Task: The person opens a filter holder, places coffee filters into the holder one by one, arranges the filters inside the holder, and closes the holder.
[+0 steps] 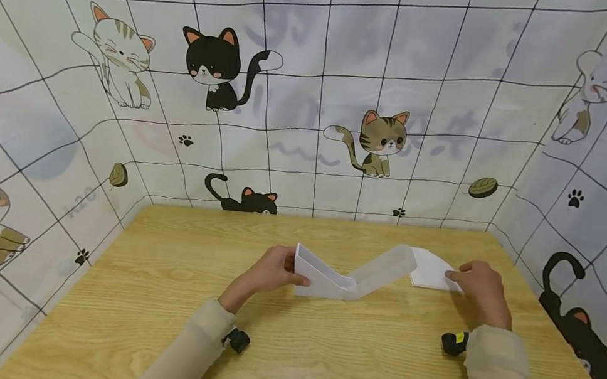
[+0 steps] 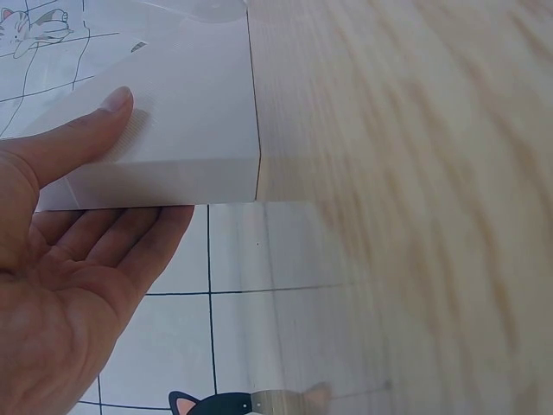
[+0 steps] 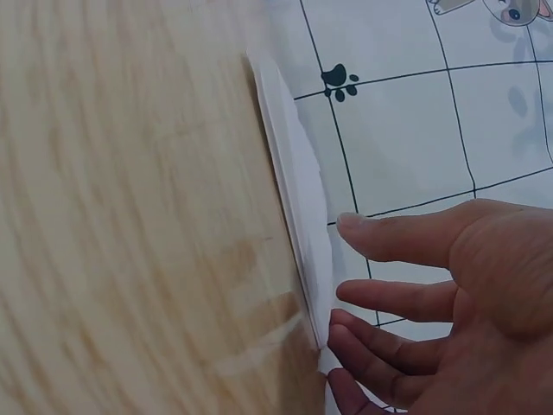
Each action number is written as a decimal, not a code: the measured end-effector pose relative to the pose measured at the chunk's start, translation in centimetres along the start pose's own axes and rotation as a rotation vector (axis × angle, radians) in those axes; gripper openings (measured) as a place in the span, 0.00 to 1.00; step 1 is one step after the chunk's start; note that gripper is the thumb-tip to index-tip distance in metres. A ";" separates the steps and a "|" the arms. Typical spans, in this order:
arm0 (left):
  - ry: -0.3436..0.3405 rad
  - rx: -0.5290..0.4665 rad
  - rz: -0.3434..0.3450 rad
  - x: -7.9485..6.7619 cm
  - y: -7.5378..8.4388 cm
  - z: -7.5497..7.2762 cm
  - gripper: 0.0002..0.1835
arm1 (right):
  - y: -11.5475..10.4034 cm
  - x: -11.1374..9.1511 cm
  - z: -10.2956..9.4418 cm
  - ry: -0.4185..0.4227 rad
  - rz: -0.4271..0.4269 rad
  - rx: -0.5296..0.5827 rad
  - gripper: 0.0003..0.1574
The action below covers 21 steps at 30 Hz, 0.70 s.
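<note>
My left hand [image 1: 273, 269] grips the end of a white open box [image 1: 321, 277], which stands on the wooden table. In the left wrist view the thumb lies along one broad side of the box and the fingers curl behind its end. A translucent lid [image 1: 387, 269] hinges up and out from the box's right end. Right of the lid, a thin stack of white sheets [image 1: 430, 271] with a rounded edge lies flat. My right hand [image 1: 481, 290] is at its right edge. The right wrist view shows its thumb and fingers spread apart, fingertips close by the stack [image 3: 298, 199].
The light wooden table [image 1: 283, 351] meets a wall sheet [image 1: 316, 90] printed with cats and grid lines at the back and both sides. Small black cameras sit on the left wrist [image 1: 237, 339] and right wrist [image 1: 454, 343].
</note>
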<state>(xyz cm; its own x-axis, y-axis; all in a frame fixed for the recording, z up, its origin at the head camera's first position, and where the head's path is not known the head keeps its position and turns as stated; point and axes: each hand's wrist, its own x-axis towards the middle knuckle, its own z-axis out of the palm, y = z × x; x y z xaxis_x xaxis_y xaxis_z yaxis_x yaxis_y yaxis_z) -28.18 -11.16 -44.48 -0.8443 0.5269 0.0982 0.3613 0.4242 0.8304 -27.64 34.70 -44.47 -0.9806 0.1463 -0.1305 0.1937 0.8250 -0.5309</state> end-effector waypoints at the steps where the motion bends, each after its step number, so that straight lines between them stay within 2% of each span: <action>1: 0.001 -0.001 0.000 0.0 0.0 0.0 0.20 | 0.0 0.1 0.1 0.003 -0.001 0.003 0.42; 9: 0.000 -0.004 0.001 0.0 -0.2 0.0 0.20 | 0.3 0.2 1.0 0.022 0.072 0.069 0.37; 14: 0.006 0.000 0.007 0.1 -0.3 0.0 0.19 | 0.5 0.4 1.1 0.051 0.056 0.054 0.36; 21: 0.002 -0.002 0.012 0.1 -0.2 0.0 0.19 | 0.9 0.4 0.8 0.017 0.049 0.089 0.37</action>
<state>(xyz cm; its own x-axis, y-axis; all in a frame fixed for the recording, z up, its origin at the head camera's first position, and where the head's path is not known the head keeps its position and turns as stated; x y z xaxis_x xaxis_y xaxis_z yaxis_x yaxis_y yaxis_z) -28.34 -11.18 -44.65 -0.8408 0.5302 0.1092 0.3705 0.4165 0.8302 -27.82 35.06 -45.72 -0.9701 0.1949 -0.1445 0.2426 0.7652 -0.5963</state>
